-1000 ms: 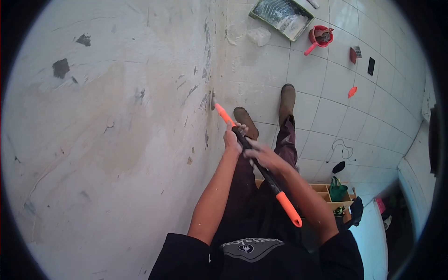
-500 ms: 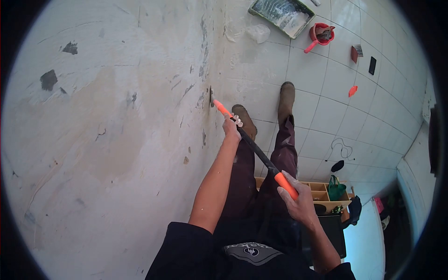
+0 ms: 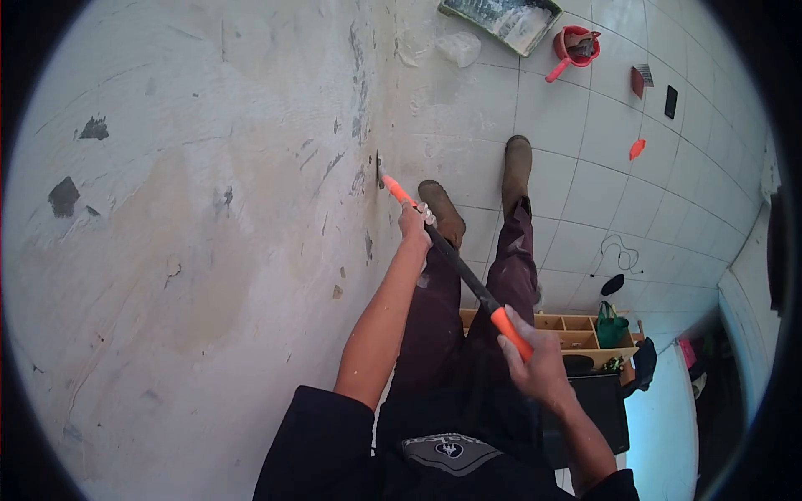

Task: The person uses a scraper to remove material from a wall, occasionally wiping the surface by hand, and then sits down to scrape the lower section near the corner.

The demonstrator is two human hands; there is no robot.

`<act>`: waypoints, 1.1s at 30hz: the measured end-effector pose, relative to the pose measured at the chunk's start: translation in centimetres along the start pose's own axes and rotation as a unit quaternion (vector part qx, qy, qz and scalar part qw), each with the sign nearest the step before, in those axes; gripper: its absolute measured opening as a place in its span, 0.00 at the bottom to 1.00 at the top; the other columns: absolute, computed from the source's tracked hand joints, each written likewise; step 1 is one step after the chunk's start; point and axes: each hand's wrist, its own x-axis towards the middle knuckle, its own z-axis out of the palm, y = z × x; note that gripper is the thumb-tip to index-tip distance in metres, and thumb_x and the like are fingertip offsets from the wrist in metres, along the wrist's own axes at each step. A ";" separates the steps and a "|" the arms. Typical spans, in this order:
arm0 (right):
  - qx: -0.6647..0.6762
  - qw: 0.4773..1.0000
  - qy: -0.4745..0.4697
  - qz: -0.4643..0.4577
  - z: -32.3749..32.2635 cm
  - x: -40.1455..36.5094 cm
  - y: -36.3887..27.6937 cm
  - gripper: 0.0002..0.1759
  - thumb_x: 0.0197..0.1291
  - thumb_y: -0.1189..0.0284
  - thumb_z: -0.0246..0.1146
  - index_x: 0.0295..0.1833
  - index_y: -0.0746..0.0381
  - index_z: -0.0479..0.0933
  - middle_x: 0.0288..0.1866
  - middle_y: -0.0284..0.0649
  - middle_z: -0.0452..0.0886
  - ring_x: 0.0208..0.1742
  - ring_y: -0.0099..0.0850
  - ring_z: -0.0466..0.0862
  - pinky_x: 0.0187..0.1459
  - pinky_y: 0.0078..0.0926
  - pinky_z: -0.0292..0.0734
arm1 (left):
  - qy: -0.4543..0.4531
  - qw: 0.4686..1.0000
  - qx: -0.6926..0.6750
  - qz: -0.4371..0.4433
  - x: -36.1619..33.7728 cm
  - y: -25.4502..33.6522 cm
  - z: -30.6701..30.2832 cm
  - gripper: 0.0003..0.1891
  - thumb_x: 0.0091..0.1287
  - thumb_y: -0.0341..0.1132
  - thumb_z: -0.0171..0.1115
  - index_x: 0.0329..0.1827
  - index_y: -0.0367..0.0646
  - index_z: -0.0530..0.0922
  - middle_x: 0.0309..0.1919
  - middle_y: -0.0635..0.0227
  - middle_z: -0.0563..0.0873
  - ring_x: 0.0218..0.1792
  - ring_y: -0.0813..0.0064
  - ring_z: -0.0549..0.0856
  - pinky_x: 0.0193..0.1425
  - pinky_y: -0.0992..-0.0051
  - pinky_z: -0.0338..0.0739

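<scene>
A long-handled scraper (image 3: 459, 265), black with orange grip sections, slants across in front of my legs. Its thin blade (image 3: 379, 169) is edge-on against the lower part of the patched wall (image 3: 276, 209), close to the floor line. My left hand (image 3: 413, 224) is wrapped round the shaft just behind the front orange section. On the rear orange grip, my right hand (image 3: 536, 361) is closed, nearer my body. The wall surface is rough, with grey spots and pale smears. Whitish dust marks both hands.
A paint tray (image 3: 547, 18), a crumpled plastic bag (image 3: 459, 48) and a red dipper (image 3: 578, 46) lie on the tiled floor (image 3: 543, 184). Farther right are a phone (image 3: 671, 102) and a cable (image 3: 620, 255). A wooden compartment shelf (image 3: 576, 338) stands beside my right arm.
The view has shifted slightly, so floor items sit a little higher and farther right. Both hands keep their hold on the scraper, and its blade stays at the wall.
</scene>
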 end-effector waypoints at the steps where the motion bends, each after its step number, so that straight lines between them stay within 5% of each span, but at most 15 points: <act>1: -0.015 1.000 0.000 0.007 -0.6 0.9 -0.1 0.28 0.67 0.75 0.66 0.70 0.74 0.74 0.38 0.66 0.84 0.40 0.57 0.89 0.43 0.37 0.81 | 0.000 1.000 -0.017 -0.010 0.9 -0.1 0.8 0.16 0.83 0.48 0.46 0.43 0.46 0.71 0.23 0.74 0.71 0.17 0.80 0.67 0.19 0.76 0.65; 4: -0.005 0.997 0.033 -0.071 -1.1 2.3 1.6 0.28 0.67 0.74 0.66 0.70 0.74 0.74 0.40 0.67 0.84 0.42 0.59 0.88 0.44 0.38 0.82 | 0.031 0.999 -0.007 0.006 1.2 -0.5 2.2 0.15 0.83 0.47 0.46 0.41 0.46 0.70 0.22 0.73 0.71 0.16 0.80 0.67 0.18 0.75 0.65; 8: -0.021 0.999 -0.023 -0.012 0.9 0.1 -1.4 0.29 0.67 0.73 0.64 0.71 0.76 0.72 0.37 0.63 0.85 0.39 0.59 0.87 0.44 0.46 0.81 | 0.045 0.999 0.006 0.005 0.8 1.3 0.4 0.15 0.82 0.46 0.46 0.40 0.46 0.69 0.22 0.73 0.71 0.16 0.79 0.66 0.18 0.75 0.64; 10: -0.017 0.999 -0.029 -0.037 1.4 -2.2 -2.6 0.31 0.67 0.73 0.64 0.72 0.77 0.70 0.31 0.61 0.83 0.34 0.58 0.86 0.40 0.49 0.80 | -0.045 0.998 0.053 0.003 -0.2 2.0 -1.8 0.16 0.83 0.48 0.46 0.40 0.45 0.68 0.22 0.73 0.71 0.16 0.79 0.65 0.18 0.76 0.64; 14: 0.004 0.999 -0.016 -0.040 0.6 -3.1 -2.3 0.31 0.67 0.74 0.64 0.72 0.78 0.69 0.27 0.60 0.81 0.29 0.56 0.85 0.37 0.49 0.79 | -0.036 0.999 -0.001 -0.012 -1.6 1.3 -2.2 0.18 0.83 0.50 0.45 0.41 0.44 0.68 0.22 0.72 0.70 0.16 0.79 0.64 0.18 0.76 0.63; 22: 0.004 1.000 -0.024 0.010 2.4 4.9 2.0 0.30 0.66 0.75 0.65 0.71 0.77 0.71 0.30 0.65 0.80 0.33 0.58 0.86 0.36 0.44 0.79 | -0.011 0.999 0.030 -0.028 7.5 0.2 1.0 0.19 0.84 0.50 0.44 0.41 0.45 0.71 0.22 0.72 0.73 0.16 0.78 0.68 0.19 0.73 0.66; 28: 0.018 0.989 0.064 -0.132 1.3 7.6 7.2 0.29 0.67 0.74 0.64 0.71 0.74 0.73 0.34 0.65 0.83 0.38 0.59 0.86 0.40 0.47 0.80 | 0.003 1.000 0.013 -0.002 9.5 -1.3 3.0 0.17 0.84 0.48 0.42 0.42 0.45 0.70 0.22 0.73 0.73 0.17 0.78 0.68 0.21 0.74 0.67; 33: -0.039 0.998 -0.026 -0.046 2.3 2.4 3.8 0.31 0.67 0.71 0.65 0.73 0.73 0.70 0.32 0.58 0.83 0.33 0.58 0.85 0.39 0.53 0.78 | -0.029 0.999 0.041 -0.004 5.8 0.0 -0.5 0.18 0.85 0.48 0.43 0.42 0.44 0.69 0.23 0.72 0.72 0.17 0.79 0.67 0.22 0.75 0.65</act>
